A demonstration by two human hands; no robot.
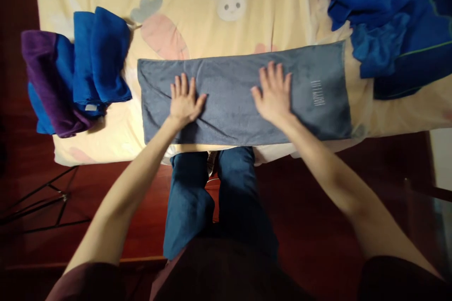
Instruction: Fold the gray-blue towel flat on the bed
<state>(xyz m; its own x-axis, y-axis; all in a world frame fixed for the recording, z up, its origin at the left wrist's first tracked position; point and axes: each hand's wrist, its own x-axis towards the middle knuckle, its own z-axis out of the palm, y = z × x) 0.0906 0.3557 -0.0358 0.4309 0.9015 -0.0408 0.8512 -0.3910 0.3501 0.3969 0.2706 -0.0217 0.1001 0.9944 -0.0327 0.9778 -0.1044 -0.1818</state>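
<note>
A long grey-blue towel (226,99) lies spread lengthwise along the near edge of the bed, with white lettering near its right end. My left hand (184,101) rests palm down on the towel's left part, fingers spread. Farther right, my right hand (273,93) presses flat on the same cloth, its fingers also apart. Neither hand grips anything. A few creases run across the towel near my left hand and toward its lower middle.
Rolled or folded blue and purple towels (100,56) sit at the left. A loose pile of blue cloths (381,23) lies at the right. A patterned yellow sheet (197,4) covers the bed. Black tripod legs (60,197) stand on the floor at lower left.
</note>
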